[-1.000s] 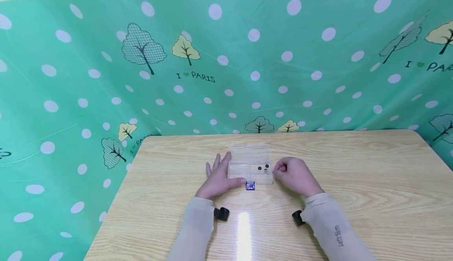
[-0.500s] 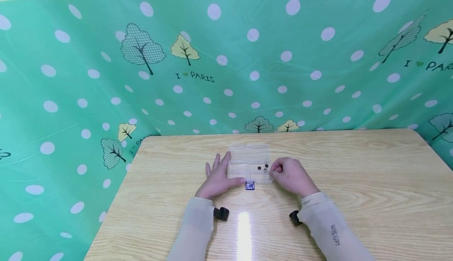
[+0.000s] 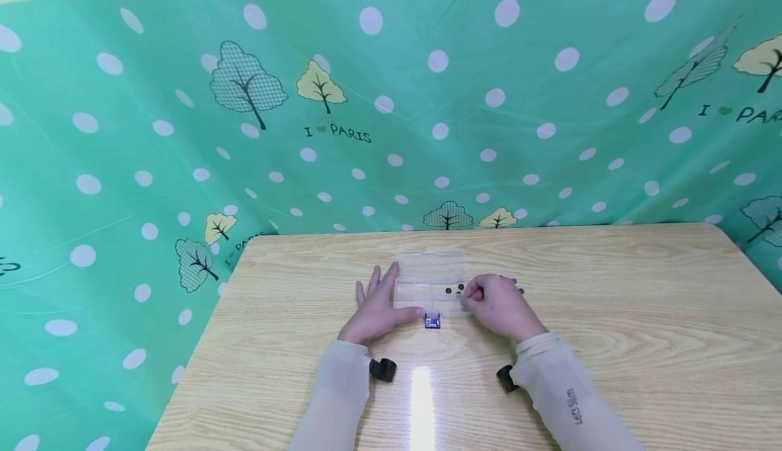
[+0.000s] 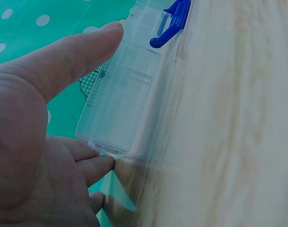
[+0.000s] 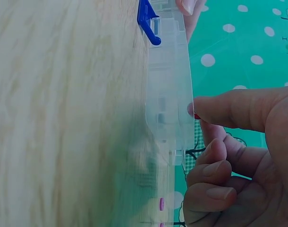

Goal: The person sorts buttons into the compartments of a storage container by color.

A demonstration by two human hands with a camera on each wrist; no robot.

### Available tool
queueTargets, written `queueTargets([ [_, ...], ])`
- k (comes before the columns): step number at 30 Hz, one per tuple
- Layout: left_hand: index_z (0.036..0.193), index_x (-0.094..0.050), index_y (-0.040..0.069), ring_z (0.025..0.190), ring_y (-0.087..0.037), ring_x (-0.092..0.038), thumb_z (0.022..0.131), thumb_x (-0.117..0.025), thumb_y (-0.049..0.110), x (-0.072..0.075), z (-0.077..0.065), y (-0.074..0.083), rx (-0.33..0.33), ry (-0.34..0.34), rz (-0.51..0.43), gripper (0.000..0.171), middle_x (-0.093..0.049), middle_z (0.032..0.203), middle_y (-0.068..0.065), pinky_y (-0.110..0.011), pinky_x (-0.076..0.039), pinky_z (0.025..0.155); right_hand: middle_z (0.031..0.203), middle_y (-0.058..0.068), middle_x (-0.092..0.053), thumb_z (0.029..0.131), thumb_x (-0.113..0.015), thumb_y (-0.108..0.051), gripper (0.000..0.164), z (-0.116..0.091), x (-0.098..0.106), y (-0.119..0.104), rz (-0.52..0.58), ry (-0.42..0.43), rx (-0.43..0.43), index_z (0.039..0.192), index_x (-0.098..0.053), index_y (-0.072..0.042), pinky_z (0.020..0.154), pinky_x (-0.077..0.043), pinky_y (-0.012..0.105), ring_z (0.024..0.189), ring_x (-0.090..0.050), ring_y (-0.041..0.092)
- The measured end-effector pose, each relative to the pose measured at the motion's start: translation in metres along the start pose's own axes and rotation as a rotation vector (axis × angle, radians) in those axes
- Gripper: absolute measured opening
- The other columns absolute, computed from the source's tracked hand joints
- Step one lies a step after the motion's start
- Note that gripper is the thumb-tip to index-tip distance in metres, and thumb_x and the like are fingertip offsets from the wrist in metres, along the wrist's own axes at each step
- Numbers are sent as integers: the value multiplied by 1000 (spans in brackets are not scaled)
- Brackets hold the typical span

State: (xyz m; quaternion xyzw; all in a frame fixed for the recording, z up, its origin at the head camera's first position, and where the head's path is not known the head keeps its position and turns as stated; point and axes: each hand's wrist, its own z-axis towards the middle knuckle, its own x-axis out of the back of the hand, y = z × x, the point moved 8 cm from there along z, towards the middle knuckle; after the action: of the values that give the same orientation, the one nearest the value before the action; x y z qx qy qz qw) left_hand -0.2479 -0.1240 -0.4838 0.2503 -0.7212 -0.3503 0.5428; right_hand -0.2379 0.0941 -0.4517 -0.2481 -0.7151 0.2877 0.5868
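Observation:
A clear plastic box (image 3: 413, 293) lies with its lid (image 3: 430, 266) raised at the back and a blue latch (image 3: 432, 321) at its front. My left hand (image 3: 377, 308) rests at its left end, fingers spread and straight. The thumb lies along the front edge. In the left wrist view other fingertips touch the end wall. My right hand (image 3: 497, 305) is over the right end of the box. Its thumb and index finger pinch a small red button (image 5: 197, 116), mostly hidden by the fingertips. Several small dark buttons (image 3: 449, 291) sit in the right-hand compartment.
Magenta buttons (image 5: 161, 204) lie on the wooden table (image 3: 629, 342) to the right of the box, partly behind my right hand. A green dotted cloth (image 3: 391, 132) hangs behind the table's far edge.
My right hand has moved left, from beside the box to above its right end. Small buttons behind that hand have come into sight. My left hand stays in place.

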Motion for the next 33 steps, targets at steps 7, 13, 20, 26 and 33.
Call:
queueTargets([
  [7, 162, -17, 15, 154, -23, 11, 74, -85, 48, 0, 0, -1, 3, 2, -16, 115, -19, 166, -7, -53, 26, 114, 77, 2, -60, 90, -71, -10, 6, -1, -3, 0, -4, 1, -6, 84, -69, -11, 69, -47, 33, 71, -53, 18],
  [13, 162, -18, 15, 154, -24, 10, 75, -85, 47, 0, -1, 0, 1, 3, -16, 115, -19, 166, -7, -53, 25, 114, 75, 1, -59, 89, -72, -8, 6, -1, -4, -1, -21, -3, 26, 83, -70, -12, 99, -43, 49, 69, -52, 17],
  [20, 162, -17, 16, 154, -23, 11, 75, -85, 47, 1, -1, 1, 5, 0, -17, 115, -19, 166, -5, -52, 26, 114, 76, 0, -59, 89, -72, -10, 5, -1, -5, -1, -11, 0, 35, 84, -70, -11, 66, -46, 32, 69, -52, 16],
  [26, 162, -17, 16, 154, -24, 11, 74, -85, 48, 1, -1, 0, 3, 7, -24, 115, -19, 166, -6, -54, 25, 114, 77, 1, -59, 90, -72, -11, 5, -1, -5, 0, -8, -2, 28, 85, -70, -11, 66, -45, 31, 70, -52, 16],
  [33, 162, -17, 15, 154, -24, 12, 75, -85, 47, 0, -1, -1, -1, 7, -27, 115, -19, 166, -7, -55, 25, 114, 76, 1, -58, 90, -70, -9, 6, -1, -5, 0, -28, -8, 27, 84, -70, -11, 66, -45, 31, 70, -52, 16],
])
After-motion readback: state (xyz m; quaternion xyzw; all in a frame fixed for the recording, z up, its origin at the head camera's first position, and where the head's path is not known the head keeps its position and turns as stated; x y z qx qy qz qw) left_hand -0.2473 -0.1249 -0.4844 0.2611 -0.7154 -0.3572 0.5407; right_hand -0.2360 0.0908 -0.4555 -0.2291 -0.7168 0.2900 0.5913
